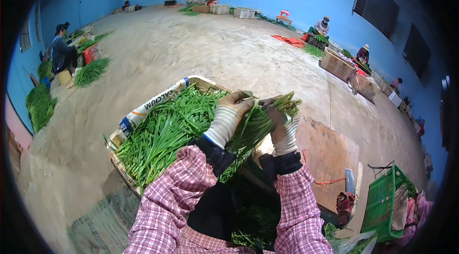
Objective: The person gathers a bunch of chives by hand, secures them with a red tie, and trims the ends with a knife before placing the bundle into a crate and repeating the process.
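Both of my hands wear gloves with striped cuffs, and they work close together over the near right side of a crate. My right hand (pixel 283 127) is closed around a bunch of long green chive-like stalks (pixel 256 125); its cut ends point up and to the right. With bent fingers, my left hand (pixel 234 109) pinches thin green stalks at the bunch's upper edge. Loose greens (pixel 167 129) fill the pale crate (pixel 125 173) to the left of my hands. A printed white sack (pixel 155 102) covers its far left rim.
A worn wooden board (pixel 330 163) lies to the right, with an orange cord (pixel 330 181) on it. Beyond it stands a green plastic crate (pixel 382 204). More greens lie under my arms. Several people sit by crates and piles of greens along the blue walls.
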Demonstrator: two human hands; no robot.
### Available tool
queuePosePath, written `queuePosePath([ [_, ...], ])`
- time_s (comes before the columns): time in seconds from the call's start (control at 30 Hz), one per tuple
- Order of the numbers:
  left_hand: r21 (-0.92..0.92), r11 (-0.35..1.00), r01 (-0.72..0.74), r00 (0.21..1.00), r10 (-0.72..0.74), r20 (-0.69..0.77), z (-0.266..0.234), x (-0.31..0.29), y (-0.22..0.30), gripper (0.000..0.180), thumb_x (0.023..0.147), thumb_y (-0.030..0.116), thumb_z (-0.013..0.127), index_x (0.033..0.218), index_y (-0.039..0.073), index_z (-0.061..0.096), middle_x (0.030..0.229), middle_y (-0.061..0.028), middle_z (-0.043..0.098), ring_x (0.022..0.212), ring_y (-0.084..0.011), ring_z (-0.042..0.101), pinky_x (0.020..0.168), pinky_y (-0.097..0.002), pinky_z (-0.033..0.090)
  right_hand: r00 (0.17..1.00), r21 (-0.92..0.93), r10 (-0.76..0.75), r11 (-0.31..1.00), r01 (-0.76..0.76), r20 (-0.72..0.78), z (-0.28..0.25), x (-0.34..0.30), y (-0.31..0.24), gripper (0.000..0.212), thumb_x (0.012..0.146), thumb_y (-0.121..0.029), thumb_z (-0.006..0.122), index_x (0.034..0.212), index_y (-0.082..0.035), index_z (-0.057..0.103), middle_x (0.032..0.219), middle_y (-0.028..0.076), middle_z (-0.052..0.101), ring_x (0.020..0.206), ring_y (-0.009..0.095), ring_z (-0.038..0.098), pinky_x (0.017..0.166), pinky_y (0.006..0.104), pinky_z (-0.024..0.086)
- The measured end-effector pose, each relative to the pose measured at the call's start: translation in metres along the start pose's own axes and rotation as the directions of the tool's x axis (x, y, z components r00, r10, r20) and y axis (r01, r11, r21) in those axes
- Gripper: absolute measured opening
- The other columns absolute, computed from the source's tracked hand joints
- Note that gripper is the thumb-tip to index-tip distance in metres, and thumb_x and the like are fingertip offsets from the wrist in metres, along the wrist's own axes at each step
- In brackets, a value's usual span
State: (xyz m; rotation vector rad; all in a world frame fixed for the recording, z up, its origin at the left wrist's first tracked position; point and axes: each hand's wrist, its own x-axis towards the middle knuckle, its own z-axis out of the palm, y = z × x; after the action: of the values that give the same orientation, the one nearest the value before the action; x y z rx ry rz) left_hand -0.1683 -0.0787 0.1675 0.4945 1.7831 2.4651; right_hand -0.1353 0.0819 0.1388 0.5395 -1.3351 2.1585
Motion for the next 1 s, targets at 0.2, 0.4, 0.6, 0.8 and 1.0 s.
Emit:
queuePosePath([
  [0.2, -0.262, 0.935, 0.241, 0.968, -0.252, -0.008, 0.010, -0.001, -0.013, 0.023, 0.089, 0.013, 0.072, 0.111, 0.008, 0.069, 0.079, 0.0048, 0.064, 0.059, -0.0039, 0.052, 0.049, -0.0188, 0.039, 0.982, -0.113, 0.051, 0.991, -0.072, -0.185, -0.035, -0.021, 0.014, 0.026, 0.084, -0.011, 0.076, 0.106, -0.003, 0.064, 0.098, 0.004, 0.068, 0.089, 0.015, 0.066, 0.076, 0.0283, 0.056],
  [0.4, 0.000, 1.000, 0.019, 0.988, -0.018, 0.156, 0.016, -0.007, -0.034, 0.037, 0.089, 0.022, 0.073, 0.116, -0.002, 0.067, 0.088, -0.0034, 0.069, 0.065, -0.0076, 0.058, 0.057, -0.0214, 0.047, 0.984, -0.064, 0.094, 0.992, -0.105, -0.148, -0.034, -0.040, 0.004, 0.027, 0.088, -0.016, 0.072, 0.108, -0.002, 0.062, 0.102, 0.007, 0.069, 0.090, 0.017, 0.067, 0.080, 0.0282, 0.056],
  [0.6, 0.474, 0.863, -0.174, 0.973, 0.226, -0.055, -0.097, 0.024, -0.031, 0.032, 0.087, 0.021, 0.074, 0.113, 0.003, 0.070, 0.090, -0.0053, 0.070, 0.070, -0.0125, 0.061, 0.065, -0.0243, 0.051, 0.908, 0.191, 0.167, 0.977, -0.099, -0.385, -0.099, -0.045, 0.002, 0.029, 0.083, -0.029, 0.072, 0.098, -0.004, 0.071, 0.100, 0.007, 0.069, 0.092, 0.019, 0.064, 0.089, 0.0368, 0.051],
  [0.8, 0.815, 0.564, -0.133, 0.988, 0.012, 0.153, -0.072, -0.072, 0.010, 0.039, 0.077, 0.024, 0.079, 0.111, 0.007, 0.070, 0.111, -0.0145, 0.066, 0.105, -0.0248, 0.062, 0.091, -0.0369, 0.049, 0.931, 0.106, -0.053, 0.990, 0.097, -0.361, -0.090, -0.030, -0.104, 0.027, 0.088, -0.023, 0.065, 0.108, -0.005, 0.060, 0.104, 0.008, 0.067, 0.096, 0.023, 0.066, 0.087, 0.0389, 0.055],
  [1.0, 0.233, 0.909, 0.346, 0.496, -0.388, 0.777, 0.008, -0.155, -0.048, 0.072, 0.088, 0.043, 0.066, 0.142, 0.000, 0.044, 0.139, -0.0136, 0.053, 0.114, -0.0210, 0.058, 0.101, -0.0327, 0.044, 0.915, -0.234, -0.311, 0.939, 0.253, -0.257, -0.043, -0.060, -0.116, 0.025, 0.087, -0.013, 0.069, 0.108, -0.005, 0.056, 0.094, 0.006, 0.064, 0.095, 0.023, 0.063, 0.090, 0.0413, 0.051],
])
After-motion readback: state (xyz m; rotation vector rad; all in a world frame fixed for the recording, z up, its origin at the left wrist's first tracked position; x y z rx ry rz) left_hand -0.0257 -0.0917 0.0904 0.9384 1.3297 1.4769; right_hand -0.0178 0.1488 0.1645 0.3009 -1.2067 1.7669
